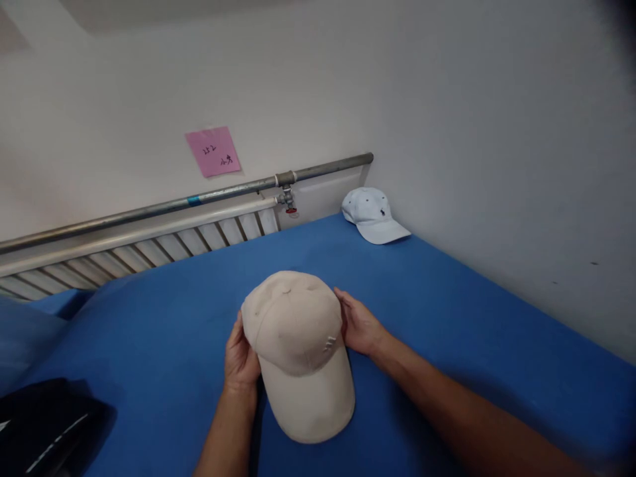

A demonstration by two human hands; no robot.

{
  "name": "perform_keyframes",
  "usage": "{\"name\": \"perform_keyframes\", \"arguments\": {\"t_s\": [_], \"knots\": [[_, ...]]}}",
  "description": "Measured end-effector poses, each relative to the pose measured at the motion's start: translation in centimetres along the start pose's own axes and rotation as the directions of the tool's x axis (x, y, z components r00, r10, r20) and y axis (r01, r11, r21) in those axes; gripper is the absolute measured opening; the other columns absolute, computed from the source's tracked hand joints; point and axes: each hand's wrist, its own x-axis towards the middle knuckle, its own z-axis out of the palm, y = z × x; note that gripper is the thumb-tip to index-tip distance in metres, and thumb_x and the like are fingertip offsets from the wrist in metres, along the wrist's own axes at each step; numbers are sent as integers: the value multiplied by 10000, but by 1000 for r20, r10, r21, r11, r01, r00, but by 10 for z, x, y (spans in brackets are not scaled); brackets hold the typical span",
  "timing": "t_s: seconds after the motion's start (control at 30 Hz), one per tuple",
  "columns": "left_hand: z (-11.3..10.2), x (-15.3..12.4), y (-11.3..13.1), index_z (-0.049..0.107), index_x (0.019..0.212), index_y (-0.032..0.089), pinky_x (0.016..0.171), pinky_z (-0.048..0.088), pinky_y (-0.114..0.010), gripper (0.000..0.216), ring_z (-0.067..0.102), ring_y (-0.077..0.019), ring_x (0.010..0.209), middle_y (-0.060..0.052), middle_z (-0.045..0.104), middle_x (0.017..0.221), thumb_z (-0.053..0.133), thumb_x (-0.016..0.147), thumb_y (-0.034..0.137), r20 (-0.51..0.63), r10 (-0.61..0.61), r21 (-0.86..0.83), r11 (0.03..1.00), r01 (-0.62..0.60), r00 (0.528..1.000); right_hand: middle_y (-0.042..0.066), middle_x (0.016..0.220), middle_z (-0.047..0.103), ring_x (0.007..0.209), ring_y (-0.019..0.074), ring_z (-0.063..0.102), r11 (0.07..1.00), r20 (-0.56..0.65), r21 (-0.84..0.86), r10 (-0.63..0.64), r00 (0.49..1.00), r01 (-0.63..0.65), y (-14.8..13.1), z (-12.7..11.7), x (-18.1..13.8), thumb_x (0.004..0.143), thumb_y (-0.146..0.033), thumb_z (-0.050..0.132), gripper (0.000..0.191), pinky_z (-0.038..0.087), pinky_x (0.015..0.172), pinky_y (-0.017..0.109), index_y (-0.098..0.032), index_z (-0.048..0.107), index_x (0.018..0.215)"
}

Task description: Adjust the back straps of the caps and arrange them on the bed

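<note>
A beige baseball cap (298, 331) with a small embroidered mark on its front is held between my two hands over the blue-covered surface (163, 358). Its brim points toward me. My left hand (241, 354) grips the cap's left side, with most of the fingertips hidden by the crown. On the opposite side, my right hand (358, 323) is closed on the edge, its fingers partly behind the cap. Whether the cap touches the surface beneath I cannot tell.
A pale blue cap (372, 215) lies in the far corner by the walls. Behind the surface run a radiator (163, 250) and a metal pipe (238, 191) with a red-handled valve. A pink note (213, 152) is on the wall. Something dark and shiny (50, 424) sits at lower left.
</note>
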Motion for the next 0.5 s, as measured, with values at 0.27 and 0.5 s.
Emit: {"name": "perform_keyframes", "arguments": {"t_s": [0.27, 0.5], "knots": [[-14, -6, 29, 712, 1099, 149, 1027, 430, -284, 440, 682, -161, 1018, -89, 722, 1088, 303, 991, 271, -84, 111, -25, 993, -113, 990, 7, 697, 678, 626, 133, 621, 1000, 9, -5, -5, 1000, 5, 24, 2, -10, 867, -337, 572, 168, 457, 646, 258, -186, 621, 813], [-22, -8, 43, 725, 1065, 167, 1006, 449, -286, 418, 689, -164, 1000, -82, 745, 1030, 334, 983, 292, -156, 220, -3, 975, -223, 963, 19, 703, 672, 637, 130, 619, 994, -2, -70, 86, 996, -86, 37, 12, -21, 713, -131, 603, 115, 471, 670, 262, -148, 624, 824]]}}
